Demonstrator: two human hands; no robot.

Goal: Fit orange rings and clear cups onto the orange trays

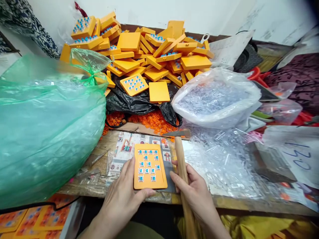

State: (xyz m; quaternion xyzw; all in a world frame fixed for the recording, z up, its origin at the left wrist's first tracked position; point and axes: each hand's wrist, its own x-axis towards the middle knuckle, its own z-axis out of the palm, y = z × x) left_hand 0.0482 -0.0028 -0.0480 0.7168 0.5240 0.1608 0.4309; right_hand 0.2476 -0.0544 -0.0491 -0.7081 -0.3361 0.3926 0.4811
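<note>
My left hand (124, 186) grips a yellow plastic case (151, 171) at its left side, with the thumb along the lower edge. Small clear pieces with blue centres sit in several rows on the case's upper face. In my right hand (194, 187) is a hammer (182, 159), held by its wooden handle, fingers wrapped round it. The hammer's narrow metal head points away from me, just beyond the case's upper right corner. Under the case lies a printed sheet (124, 142) on the wooden table (96, 169).
Many similar yellow cases (128, 41) are heaped at the back on black plastic (129, 101). Orange rings (154, 121) lie before them. A large green bag (50, 132) bulges at left. An open white bag (216, 96) of clear pieces and loose clear pieces (224, 159) are at right.
</note>
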